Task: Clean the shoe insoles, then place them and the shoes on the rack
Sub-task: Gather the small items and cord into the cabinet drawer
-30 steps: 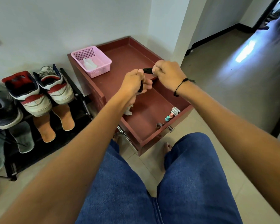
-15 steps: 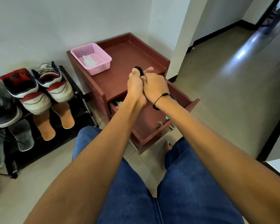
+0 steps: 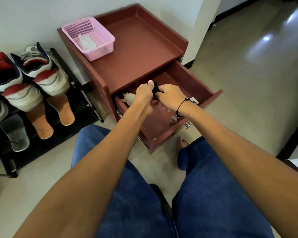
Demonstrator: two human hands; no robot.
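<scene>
My left hand (image 3: 144,93) and my right hand (image 3: 170,96) meet over the open drawer (image 3: 203,100) of the red-brown cabinet. Both grip a small black object (image 3: 155,89) between them; what it is I cannot tell. On the black shoe rack (image 3: 86,93) at the left stand two white-red-navy sneakers (image 3: 46,74) (image 3: 10,86). Below them lean two orange insoles (image 3: 64,110) (image 3: 40,124). A crumpled whitish cloth (image 3: 128,98) lies in the drawer's back left corner.
A pink basket (image 3: 100,48) holding white wipes sits on the cabinet top (image 3: 138,54). A small round cap (image 3: 172,119) lies in the drawer's front. Grey slippers (image 3: 15,134) and a dark shoe occupy the rack's left. My bare foot (image 3: 181,143) rests by the drawer front.
Both hands, still holding the black object, dropped from above the cabinet top down to the drawer opening. The view tilted downward and closer.
</scene>
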